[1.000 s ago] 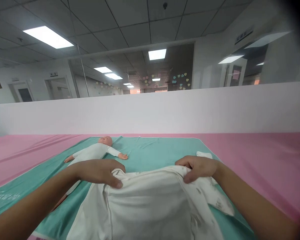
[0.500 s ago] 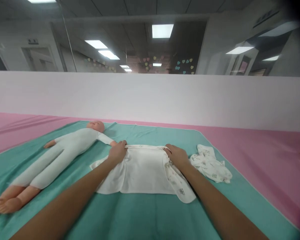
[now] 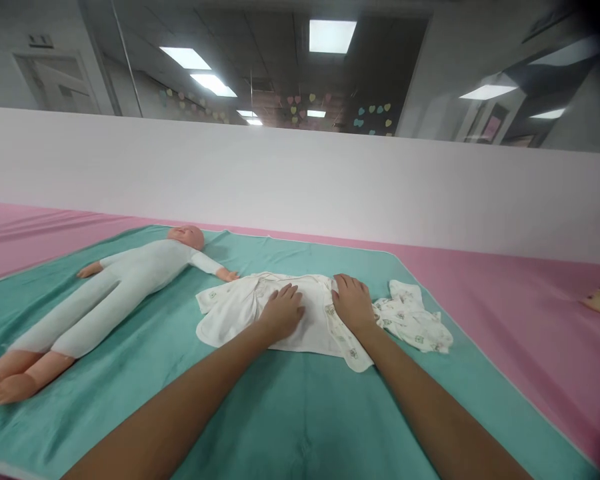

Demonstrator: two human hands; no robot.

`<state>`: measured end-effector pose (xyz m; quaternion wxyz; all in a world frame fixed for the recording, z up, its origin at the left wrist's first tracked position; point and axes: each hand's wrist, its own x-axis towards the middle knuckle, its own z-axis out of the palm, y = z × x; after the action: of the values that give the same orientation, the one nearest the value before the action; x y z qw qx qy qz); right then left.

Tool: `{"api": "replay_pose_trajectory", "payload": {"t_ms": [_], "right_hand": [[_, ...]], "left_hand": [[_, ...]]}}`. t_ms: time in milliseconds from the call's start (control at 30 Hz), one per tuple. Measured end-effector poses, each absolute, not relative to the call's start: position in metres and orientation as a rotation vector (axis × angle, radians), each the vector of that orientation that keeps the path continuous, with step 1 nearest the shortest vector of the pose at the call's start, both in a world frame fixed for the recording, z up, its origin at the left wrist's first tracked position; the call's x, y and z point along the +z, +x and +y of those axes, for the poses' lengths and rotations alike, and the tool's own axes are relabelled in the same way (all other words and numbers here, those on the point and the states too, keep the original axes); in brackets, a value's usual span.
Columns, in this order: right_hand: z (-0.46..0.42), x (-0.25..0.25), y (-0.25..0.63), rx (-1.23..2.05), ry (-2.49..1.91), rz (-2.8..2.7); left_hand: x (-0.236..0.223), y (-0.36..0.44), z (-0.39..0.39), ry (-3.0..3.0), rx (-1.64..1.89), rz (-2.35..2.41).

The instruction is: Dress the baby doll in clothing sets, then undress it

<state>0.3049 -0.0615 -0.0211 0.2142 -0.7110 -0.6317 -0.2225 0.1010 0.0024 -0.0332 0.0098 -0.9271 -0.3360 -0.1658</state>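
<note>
Currently, both hands are working on the white shirt (image 3: 313,325), which is lying mid-blanket, nearer the far edge than the near one. L hand (image 3: 283,312) is resting palm-down on the white panel, fingers extended & slightly apart, gripping nothing. R hand (image 3: 353,303) is pressing at the shirt's R shoulder; whether its fingertips are pinching fabric isn't showing. Step in hand is prob. spreading/smoothing the shirt; next move is prob. calling for light, flat palms, w/ the loose printed R flap being eased out w/o bunching.

Doll (image 3: 147,267) is lying along the L side of the teal blanket (image 3: 260,427), head near the far L corner, one arm reaching toward the shirt. Printed garment (image 3: 415,323) is sitting crumpled by the R edge, just beside R hand. Re text: wall sign (image 3: 40,41) is showing far L, too blurry to read; no brand or label is reading clearly; garment prints are looking like small motifs.
</note>
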Motion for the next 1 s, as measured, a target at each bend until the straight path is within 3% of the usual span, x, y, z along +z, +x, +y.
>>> {"api": "replay_pose_trajectory", "payload": {"t_ms": [167,333,467,600,867,1000], "right_hand": [[-0.070,-0.022,0.345,-0.134,-2.234,-1.558],[-0.086,-0.012,0.378,0.378,-2.027,-1.655],[-0.091,-0.007,0.385,0.557,-1.862,-1.525],[-0.082,-0.013,0.379,0.290,-1.887,-1.266],[-0.077,-0.011,0.348,-0.866,-1.868,-1.514],[-0.078,-0.012,0.350,-0.982,-1.961,-1.478]], "left_hand": [[-0.038,0.081,0.033,-2.936,-0.450,-1.288],[-0.034,0.070,0.045,-2.864,-0.462,-1.414],[-0.033,0.072,0.038,-2.729,-0.580,-1.377],[-0.032,0.074,0.036,-2.694,-0.575,-1.392],[-0.029,0.074,0.035,-2.644,-0.584,-1.416],[-0.031,0.074,0.041,-2.730,-0.474,-1.420]]}}
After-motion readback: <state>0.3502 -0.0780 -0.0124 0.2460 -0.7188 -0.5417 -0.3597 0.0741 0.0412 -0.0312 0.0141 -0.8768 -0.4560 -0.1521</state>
